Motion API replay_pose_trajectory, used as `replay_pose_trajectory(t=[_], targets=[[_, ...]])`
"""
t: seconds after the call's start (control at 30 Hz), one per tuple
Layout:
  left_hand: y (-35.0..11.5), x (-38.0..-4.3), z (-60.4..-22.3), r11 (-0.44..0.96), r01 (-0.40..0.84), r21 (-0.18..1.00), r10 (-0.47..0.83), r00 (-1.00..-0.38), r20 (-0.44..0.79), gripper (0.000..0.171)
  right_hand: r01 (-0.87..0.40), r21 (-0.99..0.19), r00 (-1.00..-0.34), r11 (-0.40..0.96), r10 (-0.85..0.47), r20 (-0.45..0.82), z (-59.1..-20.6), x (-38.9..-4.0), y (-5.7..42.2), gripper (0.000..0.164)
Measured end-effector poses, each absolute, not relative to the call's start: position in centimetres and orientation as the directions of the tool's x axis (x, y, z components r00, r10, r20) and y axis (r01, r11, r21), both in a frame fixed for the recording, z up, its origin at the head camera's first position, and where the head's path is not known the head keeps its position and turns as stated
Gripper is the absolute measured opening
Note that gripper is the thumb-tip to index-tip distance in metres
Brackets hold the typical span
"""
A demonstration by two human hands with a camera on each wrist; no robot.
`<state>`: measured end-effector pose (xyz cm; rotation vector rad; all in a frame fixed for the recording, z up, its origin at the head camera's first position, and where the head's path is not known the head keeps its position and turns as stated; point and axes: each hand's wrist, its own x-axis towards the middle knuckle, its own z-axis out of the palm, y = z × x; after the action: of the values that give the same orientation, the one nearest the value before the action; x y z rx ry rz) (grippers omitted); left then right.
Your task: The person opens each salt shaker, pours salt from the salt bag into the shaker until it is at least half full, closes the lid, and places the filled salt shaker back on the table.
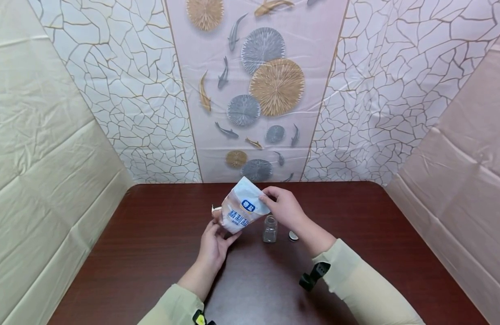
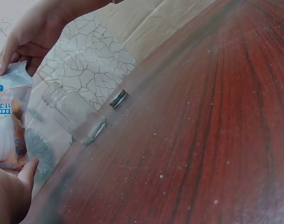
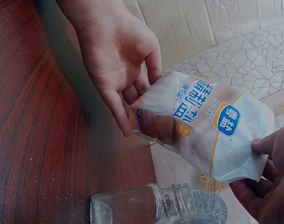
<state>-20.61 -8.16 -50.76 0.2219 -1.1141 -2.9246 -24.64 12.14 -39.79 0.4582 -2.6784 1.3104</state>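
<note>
Sleeves [image 1: 368,280] nearest; right fingers [image 3: 267,144] pinch the bag [image 1: 239,207] up top; left fingers [image 3: 117,112] grip its base, likely against sagging. Jar [image 1: 270,231] stands towards counter's [image 1: 160,239] far edge.

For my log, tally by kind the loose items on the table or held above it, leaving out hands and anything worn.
Printed bag: 1
Open glass jar: 1
Lid: 1
Total: 3

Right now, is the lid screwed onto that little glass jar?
No, the round lid lies on the wood-grain table beside the uncapped glass jar.
</note>
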Motion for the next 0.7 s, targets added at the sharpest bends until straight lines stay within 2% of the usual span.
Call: replay_pose_trajectory(t=[0.7], targets=[[-8.71,-20.73,-50.28,-0.719,-0.044,0.694,-0.069,-0.989,-0.134,0.019,-0.298,-0.752,-0.954,0.587,-0.198,0.223,-40.23,-24.47,12.55,0.012]])
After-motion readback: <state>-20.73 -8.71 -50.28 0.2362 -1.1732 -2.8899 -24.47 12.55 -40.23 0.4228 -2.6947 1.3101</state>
